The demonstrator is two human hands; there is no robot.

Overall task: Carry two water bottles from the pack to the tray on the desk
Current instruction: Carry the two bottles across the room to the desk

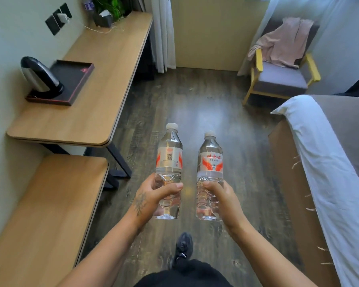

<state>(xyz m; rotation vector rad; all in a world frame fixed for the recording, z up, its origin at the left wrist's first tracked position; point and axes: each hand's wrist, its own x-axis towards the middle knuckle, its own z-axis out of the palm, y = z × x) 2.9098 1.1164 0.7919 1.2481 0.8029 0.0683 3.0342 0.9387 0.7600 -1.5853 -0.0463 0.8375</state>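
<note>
I hold two clear water bottles with white caps and red-and-white labels upright over the dark wooden floor. My left hand (153, 193) grips the lower half of the left bottle (169, 156). My right hand (222, 195) grips the lower half of the right bottle (210, 162). The black tray (80, 79) lies on the wooden desk (95, 94) at the upper left, well ahead and to the left of both bottles. A steel kettle (39, 77) stands on the tray's near left part. The pack is not in view.
A lower wooden bench (46, 214) runs along the left wall below the desk. A bed (330, 166) with white sheets fills the right side. An armchair (282, 77) with pink clothing stands at the back right. My shoe (183, 247) is on the floor between them.
</note>
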